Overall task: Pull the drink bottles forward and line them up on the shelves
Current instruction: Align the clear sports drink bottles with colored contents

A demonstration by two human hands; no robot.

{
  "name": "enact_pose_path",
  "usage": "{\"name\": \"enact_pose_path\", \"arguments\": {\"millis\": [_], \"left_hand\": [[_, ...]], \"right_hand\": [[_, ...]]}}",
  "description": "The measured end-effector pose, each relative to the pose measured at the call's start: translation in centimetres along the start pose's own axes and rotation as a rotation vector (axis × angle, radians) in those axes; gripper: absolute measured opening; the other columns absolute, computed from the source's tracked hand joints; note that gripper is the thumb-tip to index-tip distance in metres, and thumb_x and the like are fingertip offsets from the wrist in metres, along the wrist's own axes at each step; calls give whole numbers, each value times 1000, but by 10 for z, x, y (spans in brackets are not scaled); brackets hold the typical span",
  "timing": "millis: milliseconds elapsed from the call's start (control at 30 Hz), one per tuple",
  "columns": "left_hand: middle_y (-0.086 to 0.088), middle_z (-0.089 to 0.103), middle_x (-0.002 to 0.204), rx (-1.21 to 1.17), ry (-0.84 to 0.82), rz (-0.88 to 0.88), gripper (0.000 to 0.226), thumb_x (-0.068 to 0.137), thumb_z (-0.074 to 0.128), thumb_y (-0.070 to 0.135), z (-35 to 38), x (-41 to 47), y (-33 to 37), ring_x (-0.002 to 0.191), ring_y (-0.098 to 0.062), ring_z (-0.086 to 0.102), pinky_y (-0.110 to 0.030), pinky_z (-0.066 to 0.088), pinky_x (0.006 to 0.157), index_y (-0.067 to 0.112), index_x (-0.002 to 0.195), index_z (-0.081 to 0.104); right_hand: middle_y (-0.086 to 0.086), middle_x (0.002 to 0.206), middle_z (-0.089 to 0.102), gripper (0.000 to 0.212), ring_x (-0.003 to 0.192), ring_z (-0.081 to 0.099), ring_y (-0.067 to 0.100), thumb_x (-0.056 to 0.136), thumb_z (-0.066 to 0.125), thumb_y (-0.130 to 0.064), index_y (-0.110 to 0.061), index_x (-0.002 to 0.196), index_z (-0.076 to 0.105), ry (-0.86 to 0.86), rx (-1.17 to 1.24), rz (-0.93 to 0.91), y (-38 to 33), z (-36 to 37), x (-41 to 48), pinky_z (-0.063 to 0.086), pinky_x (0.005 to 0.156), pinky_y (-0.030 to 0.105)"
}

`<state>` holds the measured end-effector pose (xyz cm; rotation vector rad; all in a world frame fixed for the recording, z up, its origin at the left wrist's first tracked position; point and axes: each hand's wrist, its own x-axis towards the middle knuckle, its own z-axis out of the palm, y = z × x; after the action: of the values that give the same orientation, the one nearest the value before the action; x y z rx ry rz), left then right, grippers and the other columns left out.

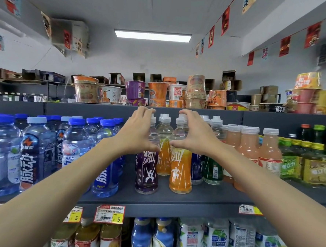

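1. The middle shelf (173,198) holds rows of upright drink bottles. Blue-capped bottles (75,146) of clear liquid stand at the left, white-capped bottles of pale pink drink (269,152) at the right, and green bottles (316,167) beyond those.
2. The purple bottle (146,172) and the orange bottle (180,172) stand side by side near the shelf's front edge, apart from each other. Each has a white cap, a clear shoulder and a wrap printed with a white figure.
3. A second orange bottle (164,157) stands behind, between them.
4. The left hand (138,131) grips the purple bottle's top, fingers curled over the cap, thumb under the shoulder.
5. The right hand (194,134) grips the orange bottle's top the same way.
6. Noodle cups (134,89) fill the top shelf, and more bottles (216,239) stand below the price tags (109,214).
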<state>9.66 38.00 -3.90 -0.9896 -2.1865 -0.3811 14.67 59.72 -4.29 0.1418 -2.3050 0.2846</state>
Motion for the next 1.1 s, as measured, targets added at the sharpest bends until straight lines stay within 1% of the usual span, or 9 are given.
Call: {"name": "enact_pose_path", "arguments": {"millis": [67,167,200,300,367,567,800,1000,1100], "left_hand": [[-6,28,149,-43,2,4,119,63,91,48,0,-2,-2,138,-25,33,-44,36,114,10,153,24],[-2,25,152,-104,-32,11,119,63,93,43,-5,-3,-10,138,-23,35,-42,37,113,14,154,21],[0,24,153,-120,-51,12,120,63,93,43,-7,-3,-13,138,-23,36,-40,38,113,17,154,20],[2,21,154,-102,-103,22,122,63,93,44,-13,0,-20,137,-22,37,-35,40,110,20,155,17],[1,20,152,-57,-116,24,121,63,92,47,-12,2,-19,135,-24,39,-36,44,107,19,154,18],[-13,33,146,-90,-146,-72,120,60,94,47,-3,4,-13,118,-29,55,-38,49,96,33,148,14],[-14,35,147,2,-193,-97,128,59,94,49,-12,2,-16,121,-33,54,-45,50,99,27,153,8],[-15,46,145,288,-184,-120,131,57,87,65,-18,2,-16,118,-37,58,-45,47,96,12,152,14],[-13,52,139,365,-190,-109,130,55,85,70,-18,4,-18,118,-33,57,-46,40,103,10,149,19]], "right_hand": [[-4,149,42,108,122,55,18,63,88,-45,-30,151,26,-44,95,22,4,-2,1,51,96,38],[-5,117,58,106,78,64,9,65,87,-37,-33,150,23,-161,188,52,10,-10,2,49,66,25],[-3,114,60,105,75,65,10,66,87,-37,-34,149,22,-185,190,49,11,-13,2,51,64,26],[2,143,51,111,114,62,19,62,87,-60,-34,148,22,-164,95,35,8,-13,4,54,93,39],[2,149,47,118,125,56,24,57,85,-71,-32,148,21,-100,-9,43,3,-5,3,52,98,45],[4,134,52,110,91,62,14,64,89,-49,-34,146,18,-70,31,22,6,2,2,51,78,35],[-4,117,55,107,89,61,10,65,88,-44,-38,145,19,-167,104,42,22,-22,-6,49,66,25],[-6,117,57,105,85,69,15,64,86,-34,-45,143,19,-144,136,103,44,-37,-21,63,69,38],[-1,138,48,108,98,65,18,64,87,-33,-42,147,18,-133,117,108,53,-43,-24,62,80,40]]}}
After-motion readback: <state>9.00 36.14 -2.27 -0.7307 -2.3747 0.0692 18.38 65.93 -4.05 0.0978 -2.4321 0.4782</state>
